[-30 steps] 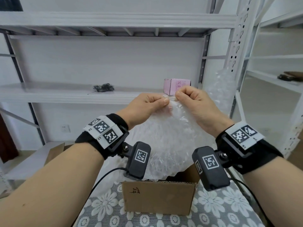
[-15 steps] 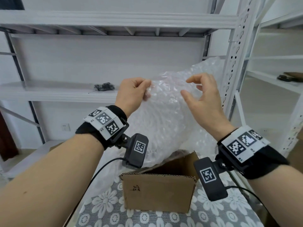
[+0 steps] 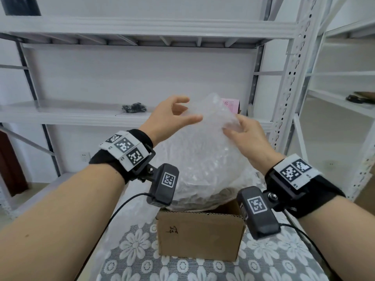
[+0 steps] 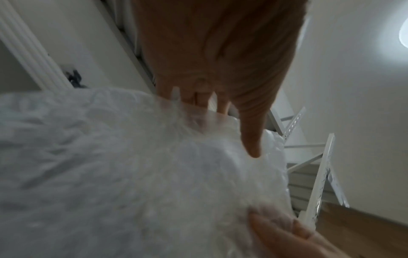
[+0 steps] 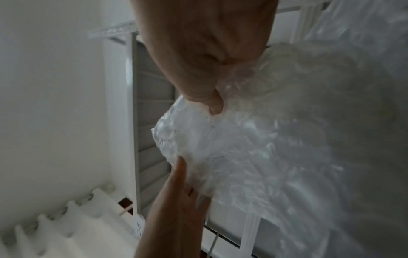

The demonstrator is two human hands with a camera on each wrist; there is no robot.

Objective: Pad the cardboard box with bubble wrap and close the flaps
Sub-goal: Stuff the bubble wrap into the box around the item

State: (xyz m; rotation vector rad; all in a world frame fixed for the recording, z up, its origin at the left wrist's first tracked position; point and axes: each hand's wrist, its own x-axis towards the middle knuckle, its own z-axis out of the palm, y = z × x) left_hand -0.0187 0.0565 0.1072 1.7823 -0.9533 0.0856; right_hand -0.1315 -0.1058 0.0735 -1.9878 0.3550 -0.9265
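Note:
A big crumpled sheet of bubble wrap rises out of the open cardboard box standing on the table. My right hand grips the wrap near its top right, thumb curled into the plastic, its fingers hidden behind the sheet. My left hand is beside the top left of the wrap with fingers spread; its straight thumb touches the plastic. The box's near flap stands upright; the inside is hidden by the wrap.
The box sits on a grey floral tablecloth. White metal shelving stands close behind, with a pink carton and a small black object on the middle shelf. A perforated upright is just right of the wrap.
A second ago both hands pinched the wrap's top edge together. Since then the right hand let go and took hold lower on the right, the left hand opened, and the bunch sank.

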